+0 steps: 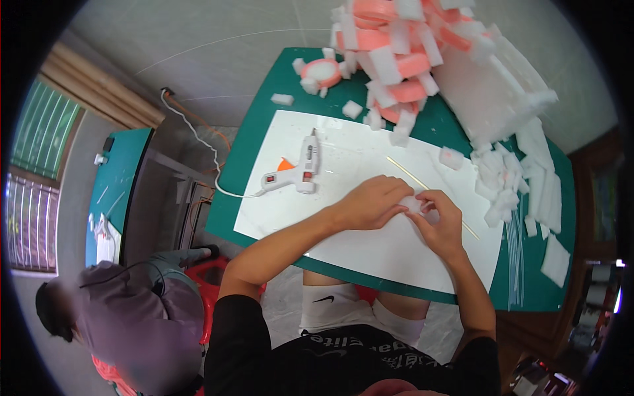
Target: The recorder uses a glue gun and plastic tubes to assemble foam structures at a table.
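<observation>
Between my left hand [378, 203] and my right hand [440, 221] is a small white foam piece [414, 204], pinched in the fingertips of both above a white sheet [356, 254]. My fingers cover part of the piece. A thin beige stick [406, 170] lies slantwise on the sheet, partly behind my right hand. To the left of my hands a white hot glue gun [308, 162] with an orange trigger rests on its side. Just beyond my right hand sits a small foam block [452, 158] with a pinkish tint.
Pink-and-white foam assemblies [403, 66] are piled at the green table's [264, 86] far side, beside a large plastic bag [492, 86]. White foam pieces [498, 175] and thin clear sticks [514, 257] lie at the right. A white cord [214, 155] runs leftward. Another person [139, 317] sits at the left.
</observation>
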Demonstrator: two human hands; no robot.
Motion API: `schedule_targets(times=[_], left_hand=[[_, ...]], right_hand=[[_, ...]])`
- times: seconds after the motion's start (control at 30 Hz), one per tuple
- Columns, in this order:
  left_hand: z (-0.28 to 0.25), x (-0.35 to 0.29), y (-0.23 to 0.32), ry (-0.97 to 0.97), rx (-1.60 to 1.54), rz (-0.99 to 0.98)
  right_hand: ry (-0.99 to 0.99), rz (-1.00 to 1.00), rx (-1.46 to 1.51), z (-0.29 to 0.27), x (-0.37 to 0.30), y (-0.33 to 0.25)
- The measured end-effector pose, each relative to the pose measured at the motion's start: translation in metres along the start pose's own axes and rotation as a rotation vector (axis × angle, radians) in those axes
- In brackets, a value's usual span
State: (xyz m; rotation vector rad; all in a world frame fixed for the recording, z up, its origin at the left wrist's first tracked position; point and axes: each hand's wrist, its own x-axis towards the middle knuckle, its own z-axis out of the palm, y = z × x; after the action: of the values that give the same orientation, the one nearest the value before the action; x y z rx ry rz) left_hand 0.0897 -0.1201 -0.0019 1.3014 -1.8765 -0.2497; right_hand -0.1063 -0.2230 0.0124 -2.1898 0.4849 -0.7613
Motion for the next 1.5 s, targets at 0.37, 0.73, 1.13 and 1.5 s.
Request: schedule_targets(times=[0.37,0.73,1.13,1.5], left_hand=[[-0.003,0.003,0.003,-0.040,-0.169,-0.090],[-0.011,0.008,0.016,-0.066,-0.222,-0.141],[-0.008,0.009,0.018,0.010,-0.150,-0.174],[-0.005,0.013,0.023,0.012,-0.087,-0.156]], right_hand=[[0.031,-0.031,-0.011,0.001,0.000,0.001],[0.032,-0.137,-0.022,-0.001,-0.002,0.007],[0.066,-0.217,-0.047,0.002,-0.004,0.010],[0.074,-0.196,-0.016,0.002,-0.003,0.015]])
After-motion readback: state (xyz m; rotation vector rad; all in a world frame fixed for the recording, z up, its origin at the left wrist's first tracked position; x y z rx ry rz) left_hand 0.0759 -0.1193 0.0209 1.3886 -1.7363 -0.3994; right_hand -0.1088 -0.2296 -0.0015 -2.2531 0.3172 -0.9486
